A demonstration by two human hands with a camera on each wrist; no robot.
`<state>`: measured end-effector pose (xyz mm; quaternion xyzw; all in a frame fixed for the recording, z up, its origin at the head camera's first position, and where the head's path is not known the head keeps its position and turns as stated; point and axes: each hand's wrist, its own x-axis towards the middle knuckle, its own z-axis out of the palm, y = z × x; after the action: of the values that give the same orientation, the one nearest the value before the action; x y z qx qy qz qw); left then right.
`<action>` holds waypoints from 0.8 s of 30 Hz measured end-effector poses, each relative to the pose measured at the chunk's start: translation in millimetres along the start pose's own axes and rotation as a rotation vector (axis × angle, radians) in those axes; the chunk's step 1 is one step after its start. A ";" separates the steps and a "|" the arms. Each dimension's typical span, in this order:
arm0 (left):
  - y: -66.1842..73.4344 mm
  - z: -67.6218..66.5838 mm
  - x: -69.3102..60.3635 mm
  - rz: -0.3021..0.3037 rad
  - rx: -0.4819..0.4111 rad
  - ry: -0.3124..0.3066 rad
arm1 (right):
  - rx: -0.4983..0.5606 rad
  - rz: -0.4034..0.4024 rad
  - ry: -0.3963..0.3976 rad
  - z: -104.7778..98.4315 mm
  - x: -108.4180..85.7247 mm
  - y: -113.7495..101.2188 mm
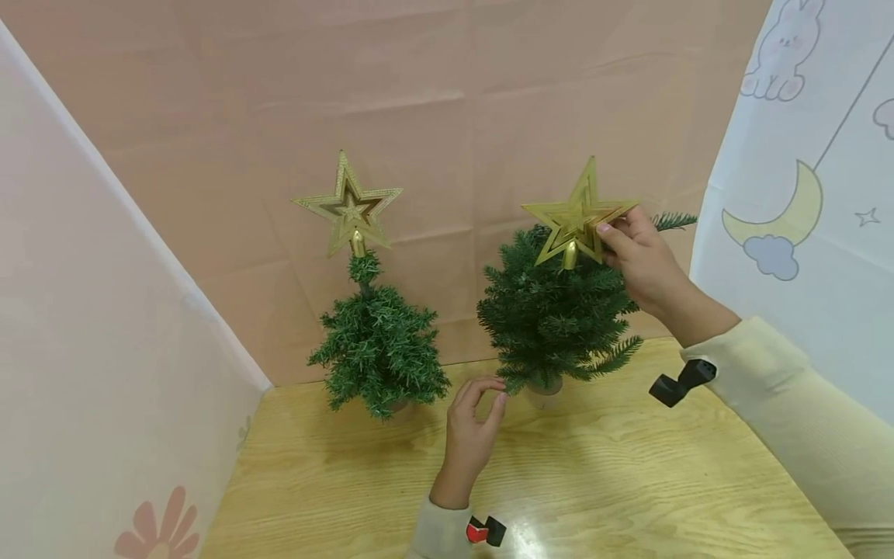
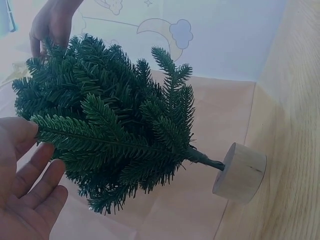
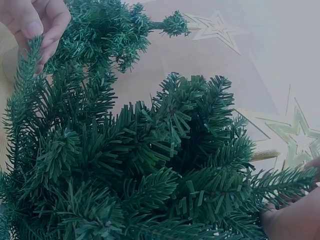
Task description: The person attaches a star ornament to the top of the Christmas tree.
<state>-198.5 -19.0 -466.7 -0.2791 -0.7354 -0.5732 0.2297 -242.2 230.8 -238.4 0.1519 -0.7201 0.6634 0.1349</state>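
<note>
My right hand point(image 1: 648, 268) pinches the right arm of a gold star tree topper point(image 1: 578, 220) at the top of the right artificial Christmas tree point(image 1: 559, 320). How the star's socket meets the treetop is hidden. Low on this tree's left side, my left hand point(image 1: 469, 435) holds the tip of a branch point(image 2: 75, 126) between thumb and fingers. In the left wrist view the tree stands on a round wooden base point(image 2: 241, 172). To the left, a smaller Christmas tree point(image 1: 380, 349) carries another gold star point(image 1: 349, 208) on its narrow top.
Both trees stand on a light wooden table point(image 1: 601, 466) before a pinkish-brown cloth backdrop point(image 1: 433, 93). Pale printed cloth walls rise on the left point(image 1: 105, 310) and on the right point(image 1: 852, 310). One branch point(image 1: 676, 221) sticks out behind my right hand.
</note>
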 end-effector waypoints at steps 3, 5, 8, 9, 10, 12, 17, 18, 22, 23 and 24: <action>0.5 -1.3 0.4 -0.010 -0.018 -0.006 | 0.000 -0.008 -0.001 0.6 0.7 0.0; 0.6 -1.7 0.7 -0.012 -0.028 -0.009 | 0.005 -0.015 -0.004 0.7 1.3 0.1; 1.4 -2.3 1.1 -0.016 -0.036 -0.012 | 0.014 -0.028 -0.018 0.9 2.6 0.5; 1.7 -2.3 1.3 -0.016 -0.036 -0.011 | 0.015 -0.032 -0.022 1.0 2.8 0.6; 1.9 -2.3 1.3 -0.014 -0.033 -0.011 | 0.014 -0.036 -0.026 1.1 2.9 0.6; 1.9 -1.9 1.5 -0.010 -0.028 -0.007 | 0.009 -0.043 -0.029 1.2 3.2 1.0; 1.5 -1.6 1.3 -0.010 -0.014 -0.001 | 0.016 -0.034 -0.005 0.8 2.3 2.1; 1.7 -1.9 1.1 -0.013 -0.012 -0.003 | 0.020 -0.030 0.004 0.5 2.0 2.5; 1.8 -2.2 0.8 -0.010 -0.006 -0.012 | 0.047 -0.016 0.029 -0.6 0.6 4.0; 1.8 -2.3 0.8 -0.011 -0.007 -0.014 | 0.052 -0.016 0.030 -0.6 0.9 4.4; 1.7 -2.4 0.8 -0.014 -0.009 -0.017 | 0.059 -0.016 0.031 -0.2 1.4 4.6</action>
<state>-197.9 -20.9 -464.4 -0.2798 -0.7367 -0.5758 0.2180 -245.3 231.3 -241.9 0.1511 -0.6968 0.6856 0.1468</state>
